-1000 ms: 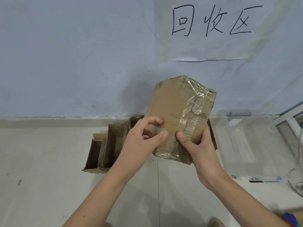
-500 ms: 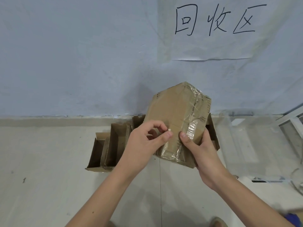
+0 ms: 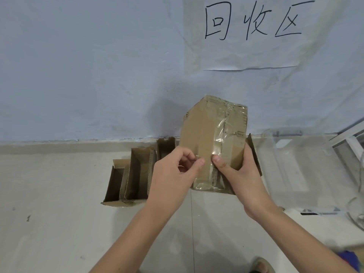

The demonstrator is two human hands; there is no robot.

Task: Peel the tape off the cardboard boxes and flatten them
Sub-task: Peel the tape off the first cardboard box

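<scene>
Head view: left hand (image 3: 173, 174) pinches thumb against forefinger at the near-left face of the cardboard box (image 3: 214, 142), right at the long edge of the clear tape (image 3: 217, 148); whether a lifted corner of tape is actually caught between the fingertips cannot be told (too small, and the film is transparent). Right hand (image 3: 236, 172) grasps the box from the right and underneath, thumb pressed flat on the tape strip just beside the left thumb, fingers wrapped behind. Box is held in the air in front of the wall, above the floor (image 3: 59, 223), long axis running up and away from the person, far end tilted slightly toward the wall. Tape runs along that same long axis, from the bottom edge near the wrists up over the far end, where it wrinkles. Key relation, as I judge it: the free length of tape lies above and beyond the pinch, so a peel would have to travel upward along the strip, away from the body, with the right hand bracing the box against that pull. Left hand is the nearer one to the tape edge. Behind and left of the held box, several open cardboard boxes (image 3: 136, 174) stand on the floor against the wall; a paper sign (image 3: 252, 36) hangs above.
</scene>
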